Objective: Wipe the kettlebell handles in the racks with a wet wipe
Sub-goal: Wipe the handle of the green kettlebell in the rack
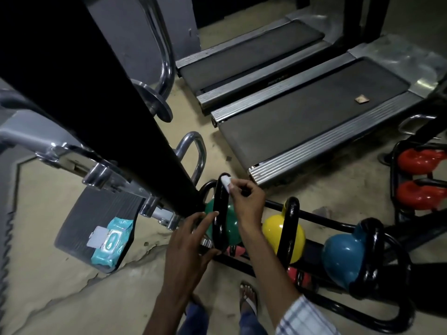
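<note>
A green kettlebell [231,222] with a black handle [222,209] sits at the left end of a black floor rack [324,220]. My right hand [246,195] presses a small white wet wipe [226,182] against the top of that handle. My left hand [193,235] rests its fingers on the lower part of the same handle, holding it steady. To the right in the rack stand a yellow kettlebell [284,234] and a blue kettlebell [343,255], both with black handles.
A teal pack of wet wipes [112,241] lies on a grey footplate at the left. A black machine post [96,88] leans over the rack's left end. Two treadmills [309,110] lie beyond. Red kettlebells [420,177] sit in a second rack at the right.
</note>
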Available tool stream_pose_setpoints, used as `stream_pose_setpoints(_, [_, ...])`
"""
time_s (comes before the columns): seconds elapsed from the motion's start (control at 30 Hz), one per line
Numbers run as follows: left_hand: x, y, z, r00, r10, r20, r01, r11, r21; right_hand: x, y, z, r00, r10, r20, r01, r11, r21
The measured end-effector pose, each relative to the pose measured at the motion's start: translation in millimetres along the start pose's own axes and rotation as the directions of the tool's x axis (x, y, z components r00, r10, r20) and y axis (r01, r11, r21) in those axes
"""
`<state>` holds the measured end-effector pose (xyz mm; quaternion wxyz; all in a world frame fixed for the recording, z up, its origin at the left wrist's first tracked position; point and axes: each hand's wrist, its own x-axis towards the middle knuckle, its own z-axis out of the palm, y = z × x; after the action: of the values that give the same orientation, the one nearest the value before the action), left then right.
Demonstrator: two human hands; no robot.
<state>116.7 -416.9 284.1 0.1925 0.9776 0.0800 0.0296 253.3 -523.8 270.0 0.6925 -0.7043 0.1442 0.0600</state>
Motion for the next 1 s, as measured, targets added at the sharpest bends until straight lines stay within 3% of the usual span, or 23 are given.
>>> stream_pose_setpoints(0.07, [-1, -1, 1, 1.0, -0.007, 0.007, 0.007, 1.0, -0.005, -18, -6, -8, 0.988, -0.145, 0.062, 0.149, 0.986, -0.077])
stream_pose_setpoints(0.13, [-1, 0, 1, 1.0, -0.006, 0.003, 0.006, 1.0, -0.01, -3, -14, -7, 0.982, -0.176, 0.076, 0.183, 0.977, -0.111])
stream_pose_setpoints(0.23, [0, 2, 0, 1.0, -0.009, -0.024, 0.009, 1.0, -0.02, 47, -21, 3, 0.99, 0.028, 0.141, -0.009, 0.99, -0.138])
stream_pose_setpoints(0.3, [-1, 4, 0, 0.999, -0.015, -0.034, 0.014, 1.0, -0.027, 63, -25, 4, 0.978, 0.061, 0.201, -0.009, 0.968, -0.249])
stream_pose_setpoints(0.4, [-3, 3, 2, 0.999, -0.02, -0.047, 0.018, 0.999, -0.051, 34, -40, -6, 0.929, -0.144, 0.342, 0.294, 0.848, -0.441])
stream_pose_setpoints(0.5, [-4, 2, 5, 0.999, -0.008, -0.048, 0.005, 0.998, -0.064, -5, -43, -23, 0.768, -0.281, 0.576, 0.581, 0.685, -0.44])
stream_pose_setpoints(0.57, [-4, 0, 5, 0.998, -0.01, -0.055, 0.005, 0.995, -0.095, 7, -55, -16, 0.711, -0.246, 0.659, 0.644, 0.605, -0.469])
stream_pose_setpoints(0.7, [-6, 1, 5, 0.997, -0.005, -0.078, -0.004, 0.993, -0.116, 82, -71, 23, 0.784, -0.031, 0.62, 0.559, 0.47, -0.684])
stream_pose_setpoints(0.8, [-8, 0, 6, 0.997, -0.006, -0.071, -0.003, 0.992, -0.123, 93, -74, 27, 0.786, 0.004, 0.618, 0.582, 0.333, -0.742])
stream_pose_setpoints(0.93, [-8, -5, 12, 0.996, -0.044, -0.082, 0.031, 0.987, -0.158, 41, -67, 9, 0.617, 0.037, 0.786, 0.745, 0.294, -0.598])
stream_pose_setpoints(1.0, [-8, -6, 14, 0.993, -0.054, -0.109, 0.032, 0.981, -0.193, 34, -60, 8, 0.586, 0.074, 0.807, 0.772, 0.252, -0.583])
